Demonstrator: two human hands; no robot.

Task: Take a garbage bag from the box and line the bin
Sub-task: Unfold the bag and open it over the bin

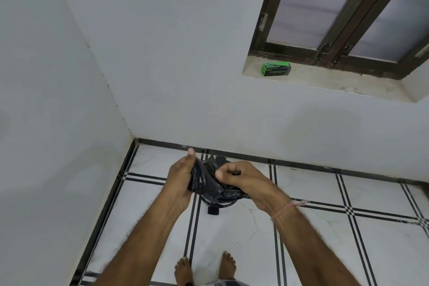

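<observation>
A crumpled black garbage bag (pixel 210 184) is held between both hands at the middle of the view. My left hand (pixel 180 180) grips its left side with the thumb raised. My right hand (pixel 241 179) pinches its right part with curled fingers. Below and behind the hands, a black bin (pixel 214 209) shows only in small parts on the floor, mostly hidden by the bag. The green garbage bag box (pixel 276 69) lies on the window sill, up and to the right, far from both hands.
White walls meet in a corner at the left. A dark-framed window (pixel 343 11) sits above the stone sill (pixel 325 79). The floor is white tile with black lines (pixel 301 227). My bare feet (pixel 205 267) stand at the bottom edge.
</observation>
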